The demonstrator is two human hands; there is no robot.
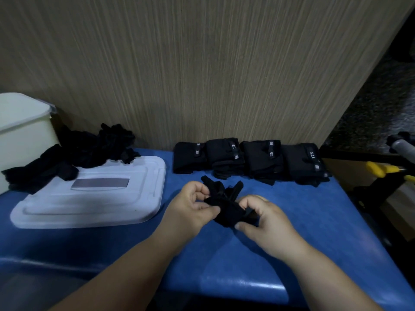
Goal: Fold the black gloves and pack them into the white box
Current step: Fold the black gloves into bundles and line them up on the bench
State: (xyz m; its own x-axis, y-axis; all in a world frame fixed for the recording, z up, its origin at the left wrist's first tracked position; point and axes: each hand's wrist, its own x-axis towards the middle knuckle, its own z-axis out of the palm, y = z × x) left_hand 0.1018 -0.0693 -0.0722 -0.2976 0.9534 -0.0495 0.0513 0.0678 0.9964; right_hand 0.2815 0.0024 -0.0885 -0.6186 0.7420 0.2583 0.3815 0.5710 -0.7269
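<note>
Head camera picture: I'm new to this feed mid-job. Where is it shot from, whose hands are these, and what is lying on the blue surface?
There is no machine here. One camera sits on a person's head and looks down at their own bare hands. The left hand and right hand both pinch one black glove over the blue table. Behind it, a row of folded gloves lies by the wall. At left are a white lid, a loose pile of gloves partly on it, and the white box.

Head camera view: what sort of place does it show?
Probably a small packing workstation: a blue padded tabletop against a wood-grain wall panel, a row of folded black gloves with labels, and a loose heap of unfolded black gloves beside a white plastic box.
</note>
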